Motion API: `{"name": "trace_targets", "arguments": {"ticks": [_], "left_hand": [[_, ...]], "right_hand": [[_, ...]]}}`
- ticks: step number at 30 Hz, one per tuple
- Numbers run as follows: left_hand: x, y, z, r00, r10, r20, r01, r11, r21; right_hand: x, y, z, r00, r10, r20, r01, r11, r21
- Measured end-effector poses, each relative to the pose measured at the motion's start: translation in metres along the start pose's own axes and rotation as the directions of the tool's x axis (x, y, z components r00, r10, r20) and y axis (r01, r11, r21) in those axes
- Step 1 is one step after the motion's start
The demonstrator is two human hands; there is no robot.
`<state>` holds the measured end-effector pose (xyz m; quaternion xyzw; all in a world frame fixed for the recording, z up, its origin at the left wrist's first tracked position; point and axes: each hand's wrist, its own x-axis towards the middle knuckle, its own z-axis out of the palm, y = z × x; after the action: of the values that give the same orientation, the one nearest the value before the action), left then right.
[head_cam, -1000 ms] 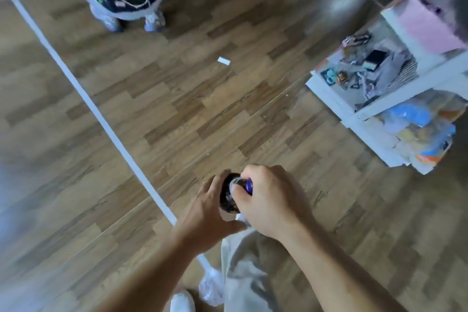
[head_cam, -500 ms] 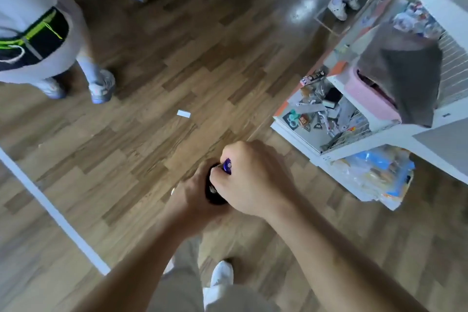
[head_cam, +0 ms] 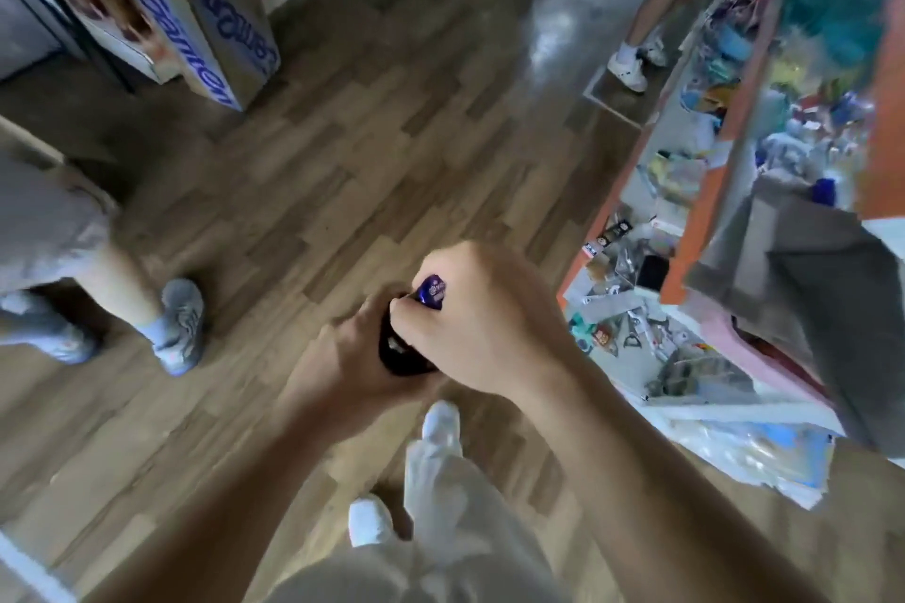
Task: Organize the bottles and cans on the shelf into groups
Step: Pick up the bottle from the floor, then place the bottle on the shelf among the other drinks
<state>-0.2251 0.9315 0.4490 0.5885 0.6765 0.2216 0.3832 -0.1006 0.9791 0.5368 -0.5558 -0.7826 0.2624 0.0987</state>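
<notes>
Bottle (head_cam: pixel 405 360), dark-bodied with a purple cap (head_cam: pixel 431 293), is held in mid-air above the wooden floor (head_cam: pixel 343 137), apart from the shelf (head_cam: pixel 693 230) at the right. In the head camera, the only view, 2 hands are on it. The left hand (head_cam: pixel 343 357) wraps the dark body from the left side, fingers curled round it. The right hand (head_cam: pixel 489 323) comes over from the right with its fingers curled tight, thumb and forefinger pinching just below the cap. Only the cap and a strip of the body show between the hands. The picture is blurred, so any label cannot be read.

Below the hands are the person's own pale trousers (head_cam: pixel 440 529) and 2 white shoes (head_cam: pixel 440 426) on the floor. The shelf has orange uprights and white boards and is crowded with small packaged goods too blurred to name. A grey cloth (head_cam: pixel 808 309) hangs over its near corner. At the left stands another person, seen as a bare leg and a grey shoe (head_cam: pixel 178 328). At the top right a 3rd person's legs (head_cam: pixel 656 5) and pale trainers (head_cam: pixel 627 69) show beside the far end of the shelf. A cardboard box (head_cam: pixel 220 54) with blue lettering stands on the floor at the top left.
</notes>
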Motion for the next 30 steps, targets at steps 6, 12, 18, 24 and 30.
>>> {"name": "trace_targets", "arguments": {"ticks": [6,12,18,24,30], "left_hand": [[0.128,0.027,-0.056,0.999,-0.006,-0.046,0.004,0.999,-0.042],[0.296,0.047,-0.131,0.988,-0.085,-0.131,0.070,0.991,-0.115],[0.431,0.053,-0.218,0.966,-0.138,-0.220,0.115,0.987,-0.116],[0.586,0.025,-0.315,0.964,-0.115,-0.240,0.096,0.992,-0.087],[0.714,0.027,-0.420,0.946,-0.139,-0.293,0.137,0.990,-0.026]], "right_hand": [[0.144,0.005,-0.044,0.996,-0.075,-0.049,0.075,0.997,0.005],[0.336,-0.004,-0.096,0.972,-0.229,-0.053,0.231,0.972,0.035],[0.502,-0.033,-0.133,0.931,-0.364,-0.038,0.365,0.929,0.056],[0.684,-0.066,-0.127,0.914,-0.395,-0.086,0.404,0.907,0.121],[0.833,-0.096,-0.147,0.904,-0.423,-0.067,0.422,0.856,0.299]]}}
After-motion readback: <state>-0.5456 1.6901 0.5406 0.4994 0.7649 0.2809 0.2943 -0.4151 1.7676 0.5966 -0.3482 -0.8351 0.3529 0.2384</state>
